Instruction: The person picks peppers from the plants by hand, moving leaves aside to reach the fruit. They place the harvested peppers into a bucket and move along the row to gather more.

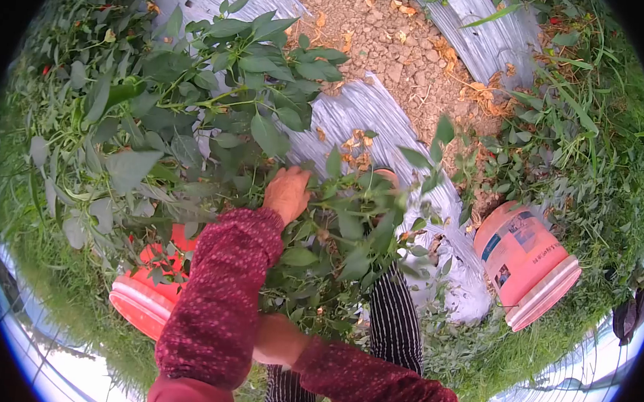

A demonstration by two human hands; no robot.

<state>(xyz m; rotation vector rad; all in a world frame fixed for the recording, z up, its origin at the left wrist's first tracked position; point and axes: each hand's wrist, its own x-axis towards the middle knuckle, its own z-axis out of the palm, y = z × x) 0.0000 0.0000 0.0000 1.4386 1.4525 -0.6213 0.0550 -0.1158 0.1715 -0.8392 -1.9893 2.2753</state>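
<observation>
Leafy pepper plants spread across the left and middle. My left hand reaches in among their leaves, its back toward me. Its fingers are bent and close together; the tips disappear into the foliage, so what they grip is hidden. Lower down, my right hand is slightly blurred beside the left sleeve, which covers its fingers. A red bucket sits left of my left forearm, partly behind leaves.
A pinkish-red bucket with a label stands at the right. Silver plastic mulch runs beside dry, cloddy soil. My striped trouser leg is among the plants. Weeds and grass border the right side.
</observation>
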